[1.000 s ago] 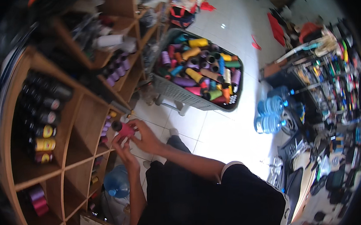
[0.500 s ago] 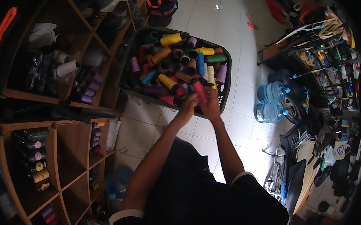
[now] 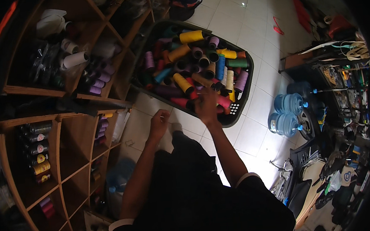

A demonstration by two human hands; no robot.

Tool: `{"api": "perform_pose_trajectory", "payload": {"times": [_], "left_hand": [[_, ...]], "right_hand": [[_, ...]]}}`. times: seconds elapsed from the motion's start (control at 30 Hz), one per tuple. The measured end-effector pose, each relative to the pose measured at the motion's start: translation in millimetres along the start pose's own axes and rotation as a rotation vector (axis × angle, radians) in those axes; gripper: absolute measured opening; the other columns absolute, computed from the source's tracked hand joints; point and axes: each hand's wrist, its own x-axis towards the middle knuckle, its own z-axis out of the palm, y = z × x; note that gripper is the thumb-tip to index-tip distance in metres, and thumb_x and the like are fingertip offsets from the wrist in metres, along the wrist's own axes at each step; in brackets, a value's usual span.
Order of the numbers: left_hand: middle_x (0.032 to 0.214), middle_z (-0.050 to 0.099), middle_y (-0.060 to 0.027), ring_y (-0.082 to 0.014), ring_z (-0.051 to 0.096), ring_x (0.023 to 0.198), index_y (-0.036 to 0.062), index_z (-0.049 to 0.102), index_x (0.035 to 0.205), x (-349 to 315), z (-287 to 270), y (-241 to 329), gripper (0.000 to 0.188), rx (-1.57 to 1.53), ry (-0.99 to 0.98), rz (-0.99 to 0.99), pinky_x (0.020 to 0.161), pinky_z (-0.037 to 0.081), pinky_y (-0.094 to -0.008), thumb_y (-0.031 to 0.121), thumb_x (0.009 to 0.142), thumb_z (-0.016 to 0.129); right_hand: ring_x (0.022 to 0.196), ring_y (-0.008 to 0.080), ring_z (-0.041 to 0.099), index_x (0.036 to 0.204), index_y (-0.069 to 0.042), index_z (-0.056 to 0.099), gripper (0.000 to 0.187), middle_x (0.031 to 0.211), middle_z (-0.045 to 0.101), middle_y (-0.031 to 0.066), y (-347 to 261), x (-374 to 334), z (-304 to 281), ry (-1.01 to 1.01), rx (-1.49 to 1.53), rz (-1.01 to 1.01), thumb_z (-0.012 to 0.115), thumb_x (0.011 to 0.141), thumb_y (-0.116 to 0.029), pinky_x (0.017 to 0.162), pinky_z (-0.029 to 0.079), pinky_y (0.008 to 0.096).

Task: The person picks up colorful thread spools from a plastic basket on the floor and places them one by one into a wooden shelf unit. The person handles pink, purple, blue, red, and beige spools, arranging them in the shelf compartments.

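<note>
A dark plastic basket (image 3: 238,118) full of thread cones stands in front of me. My right hand (image 3: 208,107) is over its near side, with its fingers among the cones. A pinkish-red cone (image 3: 223,101) lies right beside that hand; the fingers are dark and blurred, so whether they grip a cone is unclear. Near them are a yellow cone (image 3: 183,83), a brown cone (image 3: 202,79) and a cream cone (image 3: 229,80). My left hand (image 3: 159,122) hangs apart from the basket, on its near left. Its fingers are loosely bent, and nothing shows in them.
Wooden shelving (image 3: 59,155) with dark thread cones (image 3: 38,148) and a white cone (image 3: 74,60) runs along my left. Large blue water bottles (image 3: 287,123) stand on the tiled floor (image 3: 253,110) at right, beside cluttered racks (image 3: 337,83). A dark bag (image 3: 181,6) sits beyond the basket.
Both hands were together on a red cone at the basket's near edge. My left hand has let go and drawn back to the left; my right hand is now lower among the cones.
</note>
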Motion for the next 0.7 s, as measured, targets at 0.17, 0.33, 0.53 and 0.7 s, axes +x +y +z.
{"api": "perform_pose_trajectory", "payload": {"times": [0.17, 0.33, 0.53, 0.7], "left_hand": [[0.089, 0.066, -0.0084, -0.018, 0.063, 0.079, 0.003, 0.061, 0.099, 26.7, -15.1, 9.3, 0.01, 0.035, 0.121, 0.111, 0.072, 0.05, -0.0308, 0.011, 0.094, 0.056], [0.096, 0.064, -0.0105, -0.0195, 0.062, 0.083, 0.0023, 0.059, 0.102, 37.6, -21.6, 11.5, 0.013, 0.014, 0.225, 0.116, 0.071, 0.049, -0.0322, 0.009, 0.091, 0.059], [0.114, 0.056, -0.0164, -0.0313, 0.06, 0.101, 0.0039, 0.053, 0.12, 18.6, -39.0, 90.6, 0.044, 0.562, 0.32, 0.547, 0.083, 0.048, -0.0368, 0.007, 0.08, 0.072], [0.122, 0.055, -0.0175, -0.037, 0.056, 0.114, 0.0027, 0.047, 0.131, -6.0, -46.5, 144.3, 0.062, 0.172, -0.015, 0.399, 0.094, 0.046, -0.0409, 0.008, 0.076, 0.075]], "right_hand": [[0.097, 0.0363, 0.054, 0.099, 0.001, 0.061, 0.033, 0.103, 0.058, 0.0166, -33.8, 18.2, 56.0, -0.366, -0.053, -0.265, 0.061, 0.067, -0.001, 0.078, 0.046, 0.0439], [0.097, 0.0353, 0.055, 0.102, 0.0, 0.06, 0.034, 0.096, 0.06, 0.0157, -39.8, 35.0, 76.1, -0.326, -0.336, -0.247, 0.066, 0.07, -0.009, 0.082, 0.045, 0.0449], [0.097, 0.0273, 0.06, 0.106, -0.002, 0.062, 0.039, 0.102, 0.063, 0.0133, -47.7, 57.4, 13.5, -0.38, 0.29, -0.024, 0.076, 0.071, -0.012, 0.082, 0.048, 0.0391], [0.096, 0.0142, 0.061, 0.117, -0.001, 0.06, 0.052, 0.106, 0.061, 0.0072, -77.3, 57.0, -47.8, -0.508, 1.095, 0.307, 0.084, 0.072, -0.013, 0.079, 0.05, 0.0277]]}}
